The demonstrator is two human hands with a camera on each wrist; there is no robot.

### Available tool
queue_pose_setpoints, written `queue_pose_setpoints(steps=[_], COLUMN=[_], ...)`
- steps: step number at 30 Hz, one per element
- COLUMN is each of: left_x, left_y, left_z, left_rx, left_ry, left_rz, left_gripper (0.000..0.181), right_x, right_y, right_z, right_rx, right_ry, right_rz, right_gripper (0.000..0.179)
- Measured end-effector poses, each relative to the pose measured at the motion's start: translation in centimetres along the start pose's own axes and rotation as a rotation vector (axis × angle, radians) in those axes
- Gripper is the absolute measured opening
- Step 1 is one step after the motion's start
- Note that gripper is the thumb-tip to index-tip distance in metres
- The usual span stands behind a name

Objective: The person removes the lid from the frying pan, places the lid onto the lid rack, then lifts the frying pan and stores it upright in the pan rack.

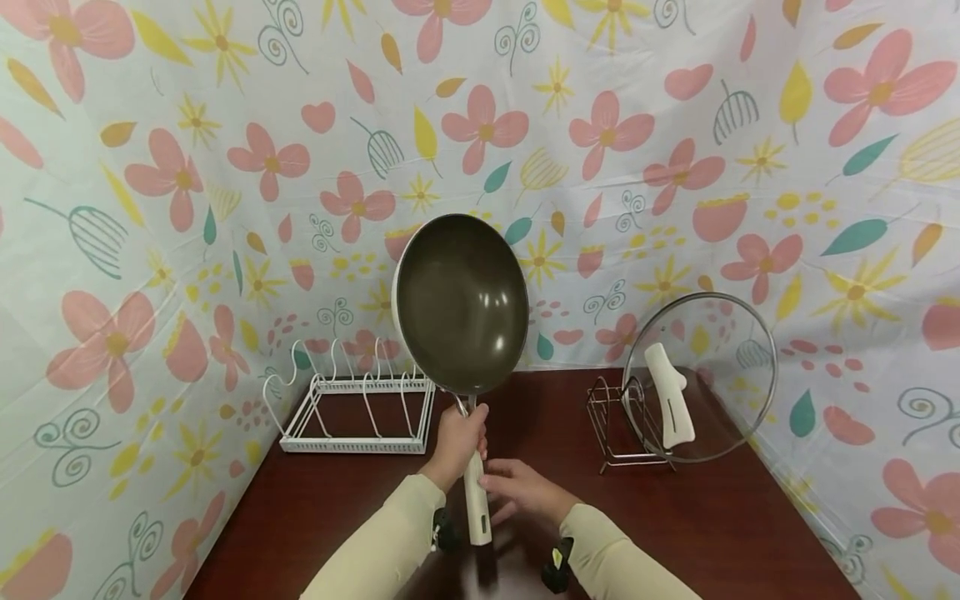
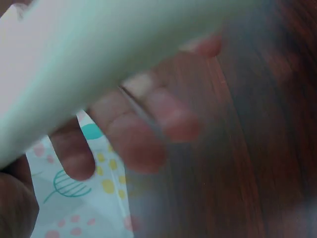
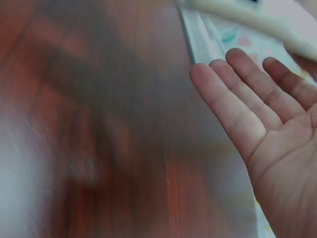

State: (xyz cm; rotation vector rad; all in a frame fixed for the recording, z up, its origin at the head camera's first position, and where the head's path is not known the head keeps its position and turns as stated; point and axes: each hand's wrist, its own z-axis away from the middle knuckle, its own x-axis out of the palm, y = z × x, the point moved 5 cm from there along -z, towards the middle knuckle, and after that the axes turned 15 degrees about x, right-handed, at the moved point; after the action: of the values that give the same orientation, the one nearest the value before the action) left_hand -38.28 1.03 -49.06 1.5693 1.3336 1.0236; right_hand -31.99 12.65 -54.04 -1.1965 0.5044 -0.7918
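Note:
A deep frying pan (image 1: 462,304) with a dark brown inside is held up over the table, its bowl raised and its inside facing the head camera. My left hand (image 1: 454,442) grips its pale handle (image 1: 477,508) close to the bowl. In the left wrist view the handle (image 2: 99,59) crosses above the blurred fingers (image 2: 141,144). Beside the lower handle is my right hand (image 1: 531,492), holding nothing. The right wrist view shows that hand's palm and extended fingers (image 3: 247,111), with the pan handle (image 3: 247,17) beyond the fingertips.
A white wire rack (image 1: 356,446) stands on the dark red table (image 1: 540,417) at the left. On the right, a small metal rack (image 1: 603,425) props up a glass lid (image 1: 720,358) with a white handle. A flower-printed cloth (image 1: 570,217) surrounds the back and sides.

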Motion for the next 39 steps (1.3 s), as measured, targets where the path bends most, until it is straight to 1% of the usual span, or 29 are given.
queue_pose_setpoints(steps=[2, 4, 6, 8, 11, 14, 19, 21, 25, 27, 30, 32, 35, 37, 39], left_x=[0.0, -0.2, -0.3, -0.3, -0.5, -0.9, -1.7, -2.0, -2.4, -2.5, -2.7, -2.7, -3.0, -3.3, -3.6], left_y=[0.6, 1.0, 1.5, 1.9, 2.8, 3.3, 3.4, 3.4, 3.5, 3.7, 4.2, 4.6, 5.1, 5.3, 5.5], left_z=[0.0, 0.0, 0.0, 0.0, 0.2, 0.3, 0.5, 0.7, 0.9, 0.8, 0.6, 0.4, 0.0, -0.1, -0.1], left_rx=[0.053, 0.091, 0.124, 0.149, 0.184, 0.204, 0.236, 0.263, 0.319, 0.339, 0.332, 0.301, 0.217, 0.154, 0.116], left_ry=[0.015, 0.038, 0.057, 0.07, 0.087, 0.106, 0.145, 0.154, 0.146, 0.132, 0.099, 0.066, 0.023, 0.009, -0.002], left_rz=[-0.072, -0.134, -0.186, -0.215, -0.226, -0.239, -0.268, -0.273, -0.251, -0.224, -0.144, -0.058, 0.074, 0.123, 0.136], left_gripper=[0.04, 0.04, 0.039, 0.04, 0.04, 0.04, 0.038, 0.039, 0.041, 0.041, 0.039, 0.036, 0.033, 0.034, 0.04], right_x=[0.7, 1.3, 1.5, 1.7, 1.8, 2.2, 3.1, 3.6, 4.0, 4.1, 4.0, 4.0, 4.0, 4.1, 4.3], right_y=[-0.1, -0.2, -0.4, -0.7, -1.2, -1.6, -2.1, -2.2, -2.2, -2.3, -2.6, -2.8, -3.2, -3.3, -3.4], right_z=[-0.1, -0.2, -0.3, -0.3, -0.3, -0.4, -0.8, -1.0, -1.5, -1.7, -1.9, -2.0, -2.3, -2.5, -2.7], right_rx=[0.0, -0.01, -0.036, -0.065, -0.099, -0.118, -0.146, -0.157, -0.173, -0.172, -0.167, -0.173, -0.18, -0.183, -0.182], right_ry=[0.029, 0.077, 0.166, 0.258, 0.352, 0.387, 0.393, 0.387, 0.389, 0.386, 0.382, 0.379, 0.369, 0.36, 0.35], right_rz=[0.036, 0.105, 0.196, 0.292, 0.4, 0.466, 0.51, 0.512, 0.519, 0.522, 0.53, 0.537, 0.543, 0.54, 0.538], right_gripper=[0.05, 0.043, 0.036, 0.029, 0.026, 0.028, 0.033, 0.034, 0.035, 0.036, 0.036, 0.035, 0.032, 0.03, 0.029])
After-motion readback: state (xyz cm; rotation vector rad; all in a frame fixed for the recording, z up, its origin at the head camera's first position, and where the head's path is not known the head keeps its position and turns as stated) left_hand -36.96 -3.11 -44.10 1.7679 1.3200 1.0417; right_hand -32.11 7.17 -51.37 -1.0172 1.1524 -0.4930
